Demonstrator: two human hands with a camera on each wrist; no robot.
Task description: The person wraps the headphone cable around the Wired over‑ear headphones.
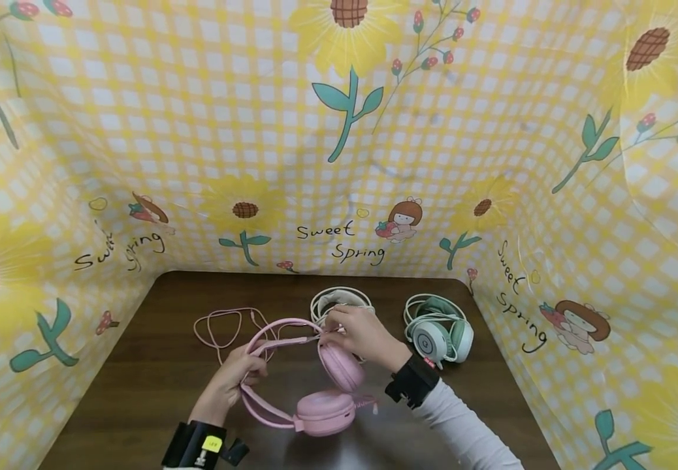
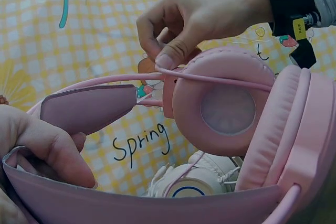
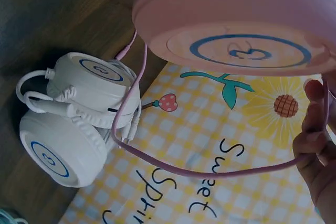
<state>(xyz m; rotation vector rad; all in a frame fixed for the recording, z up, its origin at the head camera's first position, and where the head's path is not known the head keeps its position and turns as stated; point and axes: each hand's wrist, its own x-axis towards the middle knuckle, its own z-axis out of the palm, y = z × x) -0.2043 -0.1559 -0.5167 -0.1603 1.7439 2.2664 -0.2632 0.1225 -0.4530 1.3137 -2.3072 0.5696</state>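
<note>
- My left hand (image 1: pixel 234 377) grips the pink headphones (image 1: pixel 315 385) by the headband, at the table's (image 1: pixel 139 391) six o'clock edge.
- My right hand (image 1: pixel 359 334) pinches the pink cable (image 2: pixel 220 80) at twelve o'clock of the earcup; I'd keep it taut and away from the white headphones (image 3: pixel 79 119).

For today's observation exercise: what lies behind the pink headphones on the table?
Behind the pink headphones lie white headphones, partly covered by the right hand. Their earcups are hidden in the head view.
</note>
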